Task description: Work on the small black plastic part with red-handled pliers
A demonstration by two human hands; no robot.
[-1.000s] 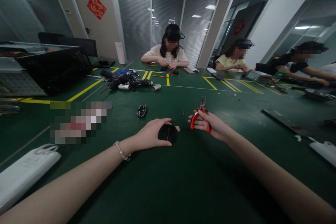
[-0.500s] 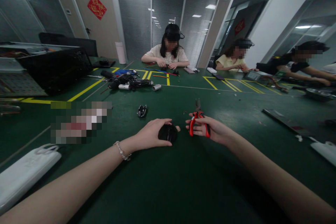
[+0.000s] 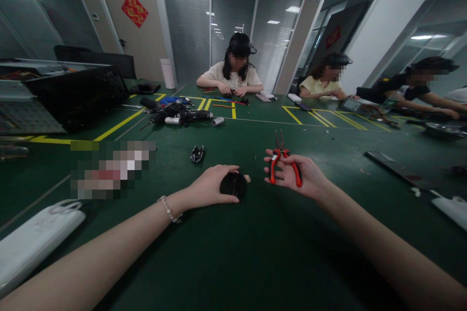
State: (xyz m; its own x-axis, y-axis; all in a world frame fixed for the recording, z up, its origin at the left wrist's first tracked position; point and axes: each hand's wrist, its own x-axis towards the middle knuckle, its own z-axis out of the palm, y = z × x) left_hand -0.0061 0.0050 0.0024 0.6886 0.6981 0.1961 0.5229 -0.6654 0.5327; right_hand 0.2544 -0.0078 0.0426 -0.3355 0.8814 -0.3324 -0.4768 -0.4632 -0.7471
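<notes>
left hand: the left hand (image 3: 209, 187) cups the small black rounded piece (image 3: 233, 185), its grip closed over the top and pressing the piece onto the dark green desk (image 3: 255, 252).
right hand: the right hand (image 3: 299, 177), just right of the black piece, has a loose grip on the red-handled metal pliers (image 3: 282, 163); the handles are spread and the tips point away.
black piece: on the desk under the left fingers, only its right half showing.
tan bit: a small tan bit (image 3: 247, 178) touches the black piece's far right edge.
black clip: a small black clip-like part (image 3: 197, 154) lies beyond the black piece, to its left.
risk: held this slackly, the pliers could slip from the palm (the fingers barely curl), and their tips could catch the left fingers.
risk: a nudge could flick the tan bit out of reach.
</notes>
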